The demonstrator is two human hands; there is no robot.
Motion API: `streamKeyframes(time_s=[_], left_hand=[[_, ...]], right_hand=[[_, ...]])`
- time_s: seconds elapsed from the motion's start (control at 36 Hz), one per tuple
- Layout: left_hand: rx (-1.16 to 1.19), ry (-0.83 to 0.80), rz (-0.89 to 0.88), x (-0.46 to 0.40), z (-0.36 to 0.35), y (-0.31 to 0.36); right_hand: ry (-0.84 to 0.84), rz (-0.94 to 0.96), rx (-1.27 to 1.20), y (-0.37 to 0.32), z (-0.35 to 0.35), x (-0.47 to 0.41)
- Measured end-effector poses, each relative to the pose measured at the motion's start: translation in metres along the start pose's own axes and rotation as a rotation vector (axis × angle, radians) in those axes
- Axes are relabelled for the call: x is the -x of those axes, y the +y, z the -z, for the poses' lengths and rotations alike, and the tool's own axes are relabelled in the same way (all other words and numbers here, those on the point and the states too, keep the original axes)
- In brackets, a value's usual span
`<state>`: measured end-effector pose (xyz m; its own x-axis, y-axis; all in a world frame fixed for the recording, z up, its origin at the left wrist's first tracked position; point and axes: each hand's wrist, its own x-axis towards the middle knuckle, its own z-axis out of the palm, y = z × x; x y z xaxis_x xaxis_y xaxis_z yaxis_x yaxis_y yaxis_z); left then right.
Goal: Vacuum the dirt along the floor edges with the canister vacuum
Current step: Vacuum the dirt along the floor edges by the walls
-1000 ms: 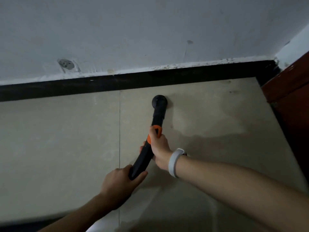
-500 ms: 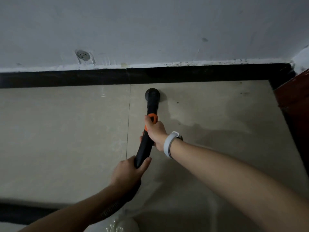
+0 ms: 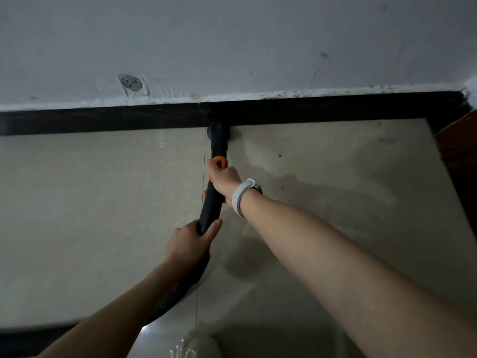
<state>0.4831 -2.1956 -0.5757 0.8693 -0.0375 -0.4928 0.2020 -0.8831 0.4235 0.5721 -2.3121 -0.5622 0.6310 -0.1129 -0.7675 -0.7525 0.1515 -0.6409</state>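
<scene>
We have the vacuum wand [image 3: 213,200] in both hands, nozzle [image 3: 218,131] at 12 o'clock, touching the black baseboard [image 3: 103,120] right at the tile seam. That is where edge dirt collects, so we judge the nozzle is jammed into the floor-wall corner on purpose. Right hand [image 3: 224,180] wraps the wand just below the orange collar [image 3: 219,161], far forward to steer the tip. Left hand [image 3: 187,241] curls round the wand's rear end where the ribbed hose [image 3: 170,298] starts, trailing off toward 7 o'clock, to carry weight and keep the hose from dragging. Dark specks [image 3: 280,155] sit on the tile at 2 o'clock, not yet reached. Canister itself not in view.
</scene>
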Motion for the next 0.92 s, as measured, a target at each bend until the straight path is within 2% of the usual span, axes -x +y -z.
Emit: streamKeyframes(time_s=[0.17, 0.31, 0.47, 0.67, 0.92], left_hand=[[-0.008, -0.057, -0.052, 0.001, 0.003, 0.012], [0.07, -0.186, -0.103, 0.012, -0.003, 0.011], [0.151, -0.253, -0.083, 0.025, -0.002, 0.021], [0.081, -0.332, -0.153, 0.042, -0.011, 0.035], [-0.026, -0.359, -0.229, 0.032, -0.033, 0.088]], right_hand=[[0.125, 0.041, 0.08, 0.011, 0.005, -0.014], [0.232, 0.034, 0.101, 0.026, 0.021, 0.0], [0.306, 0.012, 0.176, 0.03, 0.036, 0.015], [0.341, -0.031, 0.115, 0.051, 0.065, 0.023], [0.384, -0.025, 0.043, 0.039, 0.131, 0.026]])
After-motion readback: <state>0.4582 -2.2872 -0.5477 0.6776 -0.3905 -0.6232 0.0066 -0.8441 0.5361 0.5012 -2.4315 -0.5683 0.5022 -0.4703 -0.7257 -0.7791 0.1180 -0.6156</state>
